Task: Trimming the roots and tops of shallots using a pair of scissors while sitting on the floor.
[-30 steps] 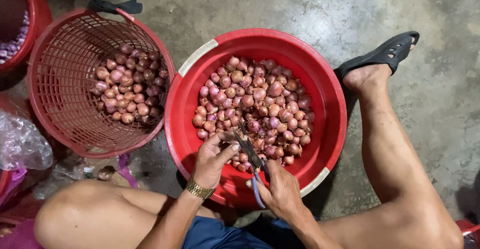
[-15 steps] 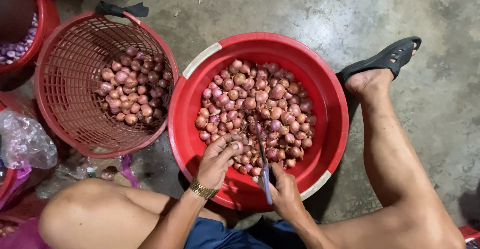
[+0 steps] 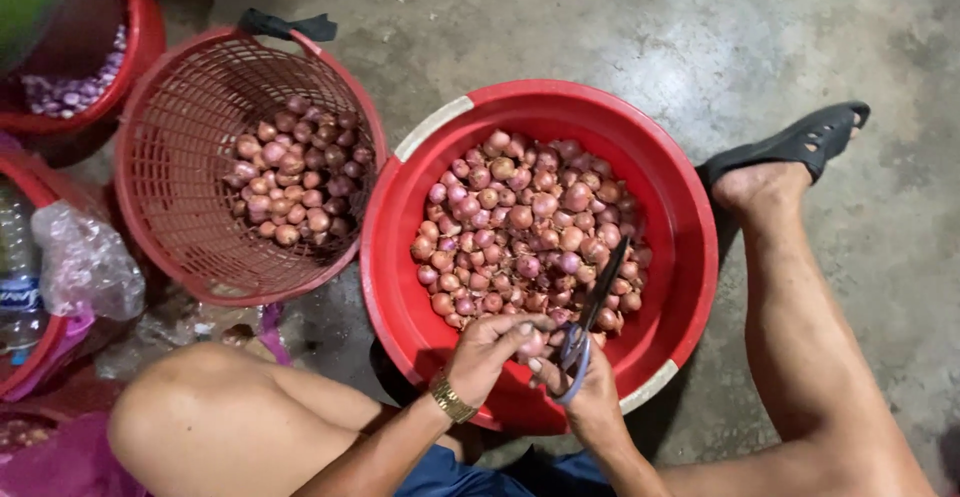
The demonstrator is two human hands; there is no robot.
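At the six o'clock rim of the red basin (image 3: 690, 257), both hands meet over the heap of shallots (image 3: 525, 227). The left hand (image 3: 485, 349), wearing a gold bracelet (image 3: 450, 397), curls its fingers around one shallot (image 3: 532, 343). The right hand (image 3: 585, 382) grips blue-handled scissors (image 3: 590, 322), blades closed and pointing toward one o'clock across the heap. Bare basin wall shows around the heap; the basin sits hemmed between two bare legs, a black sandal (image 3: 800, 142) at three o'clock. At nine o'clock a red mesh basket (image 3: 180, 187) holds more shallots, nearly touching the basin. Bare concrete lies open at twelve o'clock.
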